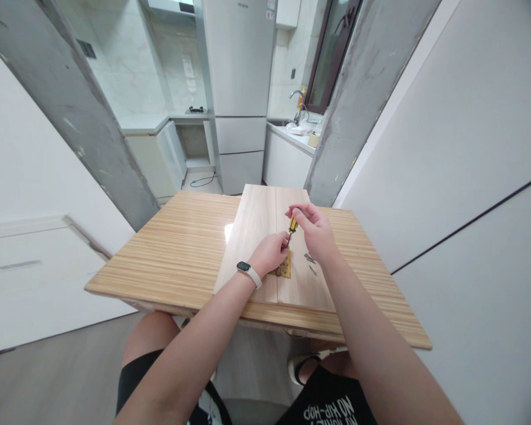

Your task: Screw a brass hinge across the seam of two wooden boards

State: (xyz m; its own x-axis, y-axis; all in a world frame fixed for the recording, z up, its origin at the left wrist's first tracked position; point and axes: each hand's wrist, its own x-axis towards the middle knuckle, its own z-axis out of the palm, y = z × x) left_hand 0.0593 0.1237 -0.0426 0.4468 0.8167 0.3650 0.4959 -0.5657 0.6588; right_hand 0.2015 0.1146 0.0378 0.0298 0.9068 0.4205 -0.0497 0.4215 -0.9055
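Note:
My right hand [316,233] grips the top of a yellow-and-black screwdriver [293,224], which stands tilted with its shaft pointing down. Just below, my left hand [271,254] is closed with its fingertips at the lower end of the shaft; whether they pinch the shaft or a screw is hidden. A brass-coloured hinge [285,270] lies across the seam between two pale wooden boards [256,230], partly covered by my left hand. Several loose screws [310,258] rest on the right board, beside my right wrist.
Under the boards is a wood-grain table [186,236] with its front edge close to my knees. A fridge [239,71] and a counter with a sink tap [297,103] stand beyond it. White panels [469,136] rise on the right.

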